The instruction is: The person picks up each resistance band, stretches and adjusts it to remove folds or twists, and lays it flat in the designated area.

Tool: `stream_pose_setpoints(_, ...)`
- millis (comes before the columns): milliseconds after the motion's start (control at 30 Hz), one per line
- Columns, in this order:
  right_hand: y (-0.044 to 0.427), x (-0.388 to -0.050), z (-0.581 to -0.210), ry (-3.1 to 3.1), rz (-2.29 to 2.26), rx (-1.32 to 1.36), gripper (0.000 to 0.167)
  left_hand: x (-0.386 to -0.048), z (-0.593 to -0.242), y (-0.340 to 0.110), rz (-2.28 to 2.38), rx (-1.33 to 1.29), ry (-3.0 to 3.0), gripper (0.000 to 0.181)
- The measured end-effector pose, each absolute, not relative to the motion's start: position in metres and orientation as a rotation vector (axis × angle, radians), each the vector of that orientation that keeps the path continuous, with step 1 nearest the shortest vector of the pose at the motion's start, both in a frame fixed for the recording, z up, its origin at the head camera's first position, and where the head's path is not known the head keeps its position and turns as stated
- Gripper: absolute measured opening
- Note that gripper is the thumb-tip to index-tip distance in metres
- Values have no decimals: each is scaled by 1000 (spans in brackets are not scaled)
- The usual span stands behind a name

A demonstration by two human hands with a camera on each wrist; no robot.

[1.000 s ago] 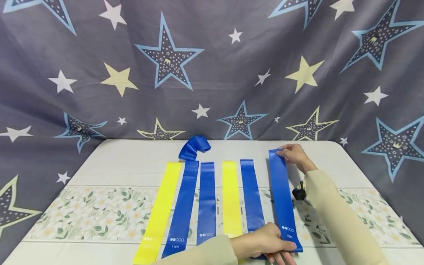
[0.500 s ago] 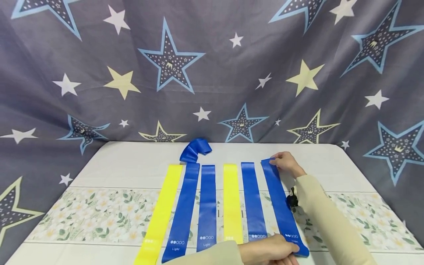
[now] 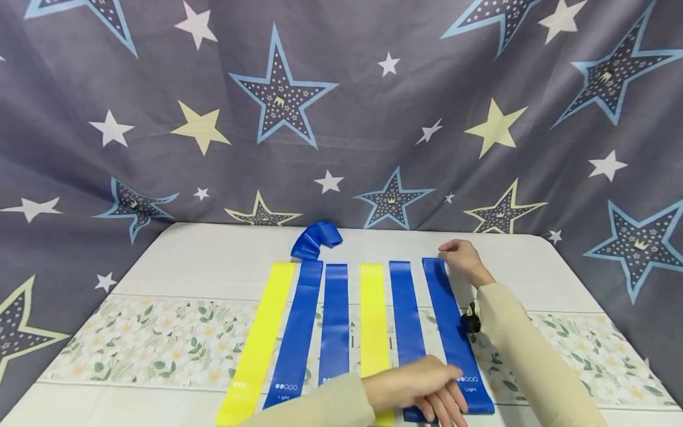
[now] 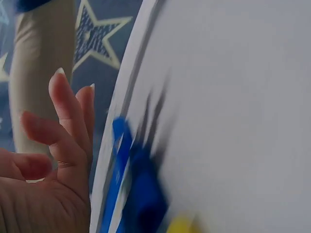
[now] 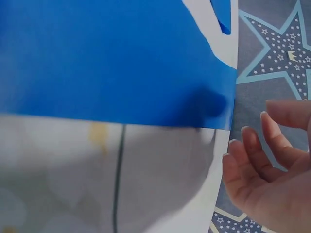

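The rightmost blue resistance band [image 3: 453, 326], printed "Light" at its near end, lies flat on the table in the head view. Just above its near end is my left hand [image 3: 418, 382], fingers loosely spread and holding nothing; the left wrist view shows the fingers [image 4: 68, 109] apart from the bands. At the band's far end my right hand [image 3: 461, 258] hovers, relaxed. Its fingers [image 5: 252, 160] are clear of the blue band [image 5: 121, 63] in the right wrist view. Beside it lies another blue band [image 3: 407, 314], its near end partly covered by my left hand.
Further left lie a yellow band [image 3: 374, 314], a blue band [image 3: 334, 320], another blue band [image 3: 299, 320] and a yellow band [image 3: 261, 332], side by side. A curled blue band [image 3: 315, 238] sits behind them. A star-patterned curtain [image 3: 341, 148] hangs behind the table [image 3: 176, 261].
The rightmost blue band has come down flat, its far end shifted left toward the row. Both hands have let go of it; my left hand has drawn slightly left.
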State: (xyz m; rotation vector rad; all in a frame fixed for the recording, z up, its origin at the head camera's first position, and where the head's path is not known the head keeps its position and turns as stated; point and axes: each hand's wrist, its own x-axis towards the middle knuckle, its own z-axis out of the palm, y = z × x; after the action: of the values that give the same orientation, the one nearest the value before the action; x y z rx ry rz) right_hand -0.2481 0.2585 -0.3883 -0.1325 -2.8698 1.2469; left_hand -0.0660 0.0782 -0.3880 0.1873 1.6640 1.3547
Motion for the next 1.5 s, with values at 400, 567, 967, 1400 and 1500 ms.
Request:
stream_pose_setpoints(400, 248, -227, -389, -2772, 1478, -209, 28, -115, -372, 11, 1688, 151, 1811, 32)
stream_pose_setpoints(567, 241, -216, -391, -2749, 1552, -213, 28, -136, -371, -17, 1782, 102, 1899, 26)
stream_pose_setpoints(967, 226, -187, -383, -2739, 1692, -13, 28, -200, -371, -84, 1867, -330, 2159, 30)
stream_pose_setpoints(1400, 215, -164, -378, -2728, 1781, 68, 28, -240, -375, -122, 1860, -578, 2403, 43)
stream_pose_setpoints(1500, 212, -159, -377, -2707, 1810, 104, 27, -249, -378, -125, 1796, -584, 2443, 51)
